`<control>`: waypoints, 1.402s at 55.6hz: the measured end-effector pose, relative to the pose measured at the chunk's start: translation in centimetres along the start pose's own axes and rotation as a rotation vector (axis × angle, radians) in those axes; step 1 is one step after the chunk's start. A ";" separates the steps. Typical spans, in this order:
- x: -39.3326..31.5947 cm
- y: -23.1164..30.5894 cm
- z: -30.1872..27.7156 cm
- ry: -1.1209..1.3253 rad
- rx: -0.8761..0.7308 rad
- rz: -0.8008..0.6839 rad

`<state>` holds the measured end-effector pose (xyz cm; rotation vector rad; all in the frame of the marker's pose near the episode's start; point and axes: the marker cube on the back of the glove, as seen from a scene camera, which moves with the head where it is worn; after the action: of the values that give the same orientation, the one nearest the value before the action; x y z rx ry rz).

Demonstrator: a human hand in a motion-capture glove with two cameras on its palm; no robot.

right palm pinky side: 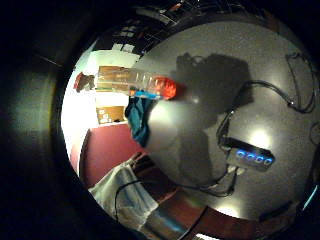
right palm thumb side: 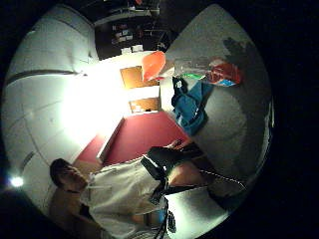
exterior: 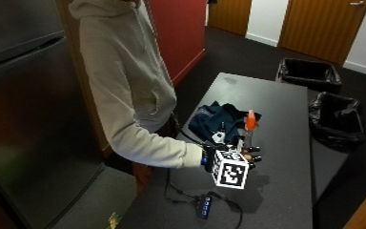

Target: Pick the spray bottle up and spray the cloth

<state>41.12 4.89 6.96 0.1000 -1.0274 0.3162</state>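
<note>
A: Starting from the left in the outside view, we see a person in a pale hooded top (exterior: 127,81) standing at the edge of the dark bench (exterior: 284,143), arm stretched out over it.

B: And at the end of that sleeve?

A: The gloved right hand (exterior: 234,160), raised above the bench top. We cannot tell from here how its grip stands: the fingers are mostly hidden.

B: Where is the spray bottle?

A: The spray bottle (exterior: 249,128) stands upright on the bench just beyond the hand, clear-bodied with an orange-red head. Whether the hand touches it we cannot make out. In the palm views the bottle (right palm pinky side: 142,85) appears whole, apart from the palm.

B: The cloth?

A: A crumpled teal cloth (exterior: 218,119) lies on the bench right beside the bottle, towards the person.

B: Anything else on the bench?

A: Near the hand, a small hub with blue lights (right palm pinky side: 251,156) and its black cables (right palm pinky side: 295,100). Further right, two black-lined bins (exterior: 335,117) sit on the floor.
</note>
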 end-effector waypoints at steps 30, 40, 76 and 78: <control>1.6 -2.4 0.0 -0.020 -0.118 0.046; 1.6 -4.0 0.7 -0.001 -0.131 0.033; 1.7 -7.9 4.6 0.031 -0.031 0.024; 1.7 -7.9 4.8 0.032 -0.024 0.023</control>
<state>40.36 -3.41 11.38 0.0612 -1.0010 0.3254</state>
